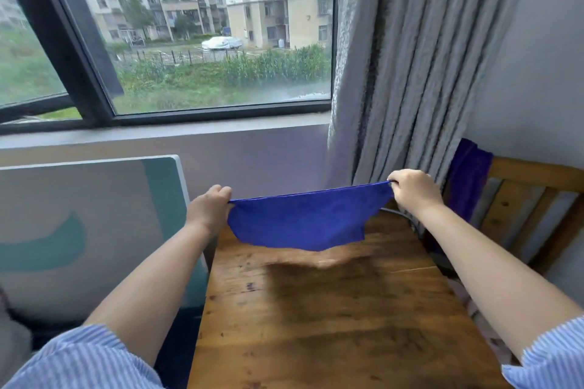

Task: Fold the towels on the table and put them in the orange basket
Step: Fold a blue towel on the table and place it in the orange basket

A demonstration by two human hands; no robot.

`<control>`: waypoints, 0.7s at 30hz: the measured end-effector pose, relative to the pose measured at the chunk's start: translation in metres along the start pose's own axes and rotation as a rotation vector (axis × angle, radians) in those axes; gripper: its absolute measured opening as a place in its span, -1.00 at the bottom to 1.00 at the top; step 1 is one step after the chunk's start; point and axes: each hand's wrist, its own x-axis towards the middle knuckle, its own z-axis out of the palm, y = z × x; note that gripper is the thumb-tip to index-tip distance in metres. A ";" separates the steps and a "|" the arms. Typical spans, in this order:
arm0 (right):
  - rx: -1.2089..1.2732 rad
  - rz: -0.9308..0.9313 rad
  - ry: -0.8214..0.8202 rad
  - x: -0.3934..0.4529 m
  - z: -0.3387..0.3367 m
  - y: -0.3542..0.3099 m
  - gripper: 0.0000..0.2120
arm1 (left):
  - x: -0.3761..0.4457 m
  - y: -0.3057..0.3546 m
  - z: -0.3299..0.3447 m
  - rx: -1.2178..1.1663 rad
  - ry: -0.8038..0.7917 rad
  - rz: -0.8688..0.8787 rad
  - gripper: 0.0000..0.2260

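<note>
Held stretched in the air above the far end of the wooden table (331,309): a blue towel (300,221), upper corners pinched by the left hand (210,207) and right hand (412,188), fingers curled tight. Draped far right over a wooden rail (534,174): a purple towel (467,180).

Window (196,35) ahead of me, apartment blocks and a covered car (222,43) outside. Grey curtain (401,66) hangs at right. White-and-teal panel (94,224) leans at left. Purple cloth (467,180) draped over wooden frame (534,199), far right.
</note>
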 end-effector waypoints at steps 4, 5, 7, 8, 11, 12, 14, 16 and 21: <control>0.077 0.030 0.087 0.008 -0.003 -0.006 -0.77 | 0.009 -0.004 -0.005 -0.230 0.048 -0.041 -0.88; 0.111 0.058 0.090 0.010 -0.003 -0.007 -0.78 | 0.012 -0.005 -0.006 -0.282 0.046 -0.062 -0.89; 0.236 0.137 0.071 0.014 0.000 -0.010 -0.79 | 0.019 -0.005 -0.007 -0.369 0.039 -0.122 -0.94; 0.326 0.184 0.047 0.016 0.002 -0.012 -0.78 | 0.023 -0.004 -0.007 -0.412 0.035 -0.159 -0.92; 0.491 0.299 -0.016 0.027 0.012 -0.023 -0.76 | 0.034 -0.003 -0.003 -0.475 -0.002 -0.250 -0.89; 0.497 0.328 -0.023 0.031 0.016 -0.026 -0.76 | 0.038 -0.003 -0.002 -0.473 -0.013 -0.276 -0.89; 0.452 0.371 -0.028 0.038 0.023 -0.032 -0.76 | 0.045 -0.004 0.003 -0.483 -0.019 -0.330 -0.89; 0.397 0.363 -0.008 0.046 0.030 -0.038 -0.76 | 0.051 -0.005 0.006 -0.514 0.012 -0.364 -0.91; 0.404 0.214 0.101 0.062 0.040 -0.048 -0.80 | 0.061 -0.017 0.011 -0.547 0.204 -0.329 -0.83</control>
